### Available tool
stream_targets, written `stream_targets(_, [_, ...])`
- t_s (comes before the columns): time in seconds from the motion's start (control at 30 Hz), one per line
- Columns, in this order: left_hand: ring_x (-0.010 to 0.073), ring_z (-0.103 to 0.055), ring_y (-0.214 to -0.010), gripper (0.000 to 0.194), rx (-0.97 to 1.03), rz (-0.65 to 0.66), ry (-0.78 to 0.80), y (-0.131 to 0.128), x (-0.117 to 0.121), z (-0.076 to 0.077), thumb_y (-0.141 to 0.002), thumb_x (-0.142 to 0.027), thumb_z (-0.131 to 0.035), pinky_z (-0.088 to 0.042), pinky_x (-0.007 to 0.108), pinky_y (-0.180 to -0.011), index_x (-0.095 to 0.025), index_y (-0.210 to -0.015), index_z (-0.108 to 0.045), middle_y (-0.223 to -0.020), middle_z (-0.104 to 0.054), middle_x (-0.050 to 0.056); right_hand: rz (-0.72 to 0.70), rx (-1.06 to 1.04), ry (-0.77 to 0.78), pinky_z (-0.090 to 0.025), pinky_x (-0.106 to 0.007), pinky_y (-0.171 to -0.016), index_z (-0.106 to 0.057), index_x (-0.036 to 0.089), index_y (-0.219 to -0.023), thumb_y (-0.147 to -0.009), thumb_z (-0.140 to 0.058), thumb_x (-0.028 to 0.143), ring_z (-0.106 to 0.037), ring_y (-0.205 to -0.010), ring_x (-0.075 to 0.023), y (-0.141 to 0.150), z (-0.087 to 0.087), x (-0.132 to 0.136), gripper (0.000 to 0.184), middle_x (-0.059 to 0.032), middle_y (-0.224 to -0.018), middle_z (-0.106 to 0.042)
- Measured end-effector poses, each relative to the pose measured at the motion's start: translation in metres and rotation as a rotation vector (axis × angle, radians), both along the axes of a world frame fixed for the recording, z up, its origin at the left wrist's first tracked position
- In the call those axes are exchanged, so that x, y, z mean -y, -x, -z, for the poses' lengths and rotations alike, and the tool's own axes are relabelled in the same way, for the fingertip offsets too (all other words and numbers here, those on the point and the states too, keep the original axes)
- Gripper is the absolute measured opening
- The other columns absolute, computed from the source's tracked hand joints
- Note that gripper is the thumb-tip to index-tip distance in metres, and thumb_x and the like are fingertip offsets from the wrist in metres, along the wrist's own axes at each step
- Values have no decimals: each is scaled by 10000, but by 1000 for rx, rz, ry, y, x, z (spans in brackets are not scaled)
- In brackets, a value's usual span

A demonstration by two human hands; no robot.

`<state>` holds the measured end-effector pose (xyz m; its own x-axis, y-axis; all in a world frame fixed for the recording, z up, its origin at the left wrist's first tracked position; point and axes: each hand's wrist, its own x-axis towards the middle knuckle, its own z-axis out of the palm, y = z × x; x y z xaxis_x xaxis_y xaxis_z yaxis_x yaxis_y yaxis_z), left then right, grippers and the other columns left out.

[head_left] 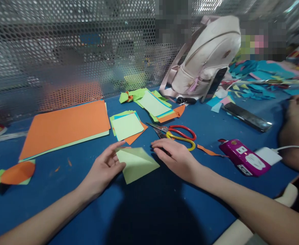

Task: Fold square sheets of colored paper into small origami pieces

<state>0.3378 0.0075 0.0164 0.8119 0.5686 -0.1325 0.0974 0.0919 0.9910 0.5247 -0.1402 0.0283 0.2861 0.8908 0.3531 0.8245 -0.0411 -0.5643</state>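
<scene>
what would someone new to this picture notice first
Probably the large orange sheet at the left of the blue table, and the pale pink backpack upright at the back. The left hand holds a pale green paper, while red-and-yellow-handled scissors lie just beyond the right hand.

My left forearm point(49, 211) slants up from lower left | my left hand point(102, 170) pinches, thumb point(117, 167) below curled fingers point(113, 146) | my right forearm point(241, 195) slants in from lower right | my right hand point(177, 156) palm down, fingers point(162, 143) loosely bent
</scene>
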Motion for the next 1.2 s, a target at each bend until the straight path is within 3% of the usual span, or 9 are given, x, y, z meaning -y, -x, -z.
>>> stream_targets(0.17, [228, -541, -1137, 268, -101, -45, -168, 0, -4, 1, -760, -266, -636, -432, 368, -954, -189, -1015, -669, -1174, -622, 100, -74, 525, 260, -396, -528, -994, -604, 152, -1161, -844, -520, 181, -393, -1295, -322, -29, 1, 15, 329, -163, -1385, -450])
stream_targets(0.3, [237, -599, -1064, 394, -107, -116, -68, -2, -3, 2, -713, -323, -685, -476, 366, -909, -169, -1073, -647, -1154, -641, 109, -133, 611, 358, -385, -535, -1008, -552, 148, -1240, -826, -481, 85, -394, -1298, -310, -40, 1, 22, 426, -161, -1391, -445])
stream_targets(0.4, [233, -624, -1017, 434, -125, -170, -25, -3, -2, 4, -702, -358, -701, -497, 349, -869, -163, -1085, -638, -1102, -670, 108, -45, 598, 255, -356, -572, -1012, -592, 119, -1172, -793, -462, 28, -382, -1299, -342, -31, -3, 22, 411, -192, -1360, -469])
stream_targets(0.53, [218, -654, -914, 392, -154, -228, -4, -5, 0, 8, -702, -352, -705, -518, 292, -738, -174, -1048, -654, -990, -702, 81, -184, 266, -46, -451, -391, -988, -514, 74, -1225, -859, -510, 259, -510, -1199, -243, 9, -2, 16, 409, -190, -1265, -556])
stream_targets(0.63, [212, -663, -834, 351, -163, -200, -47, -8, 4, 7, -702, -349, -696, -519, 274, -657, -164, -1000, -665, -936, -702, 77, -196, 137, -84, -488, -457, -909, -479, 55, -1245, -772, -616, 468, -564, -1096, -302, 37, 6, 8, 643, -202, -1175, -605])
stream_targets(0.77, [217, -654, -888, 396, -130, -89, -178, -8, 10, 3, -726, -392, -656, -534, 284, -708, -149, -1039, -642, -1028, -671, 107, -170, -259, 16, -525, -328, -733, -636, 127, -968, -831, -513, 221, -638, -825, -207, 42, 11, -4, 206, -84, -899, -693])
stream_targets(0.87, [231, -646, -964, 661, -92, -28, -117, -7, 12, 1, -728, -408, -651, -546, 301, -757, -153, -1301, -445, -1134, -636, 145, -58, -676, 166, -497, -248, -607, -657, 139, -861, -846, -506, 275, -624, -713, -163, 33, 8, -9, 204, -36, -802, -683])
stream_targets(0.97, [239, -640, -1007, 848, -28, -7, -48, -7, 11, 1, -730, -423, -651, -546, 322, -796, -171, -1418, -225, -1229, -580, 181, -25, -992, 242, -510, -276, -650, -659, 131, -904, -811, -567, 381, -634, -765, -188, 28, 5, -11, 282, -43, -846, -684])
stream_targets(1.2, [223, -657, -945, 758, -60, 41, -15, -4, 9, -4, -750, -331, -616, -540, 300, -746, -172, -1402, -264, -1135, -645, 155, -71, -1111, 191, -501, -274, -694, -644, 167, -898, -743, -633, 280, -624, -799, -170, 21, 6, -13, 192, -12, -813, -672])
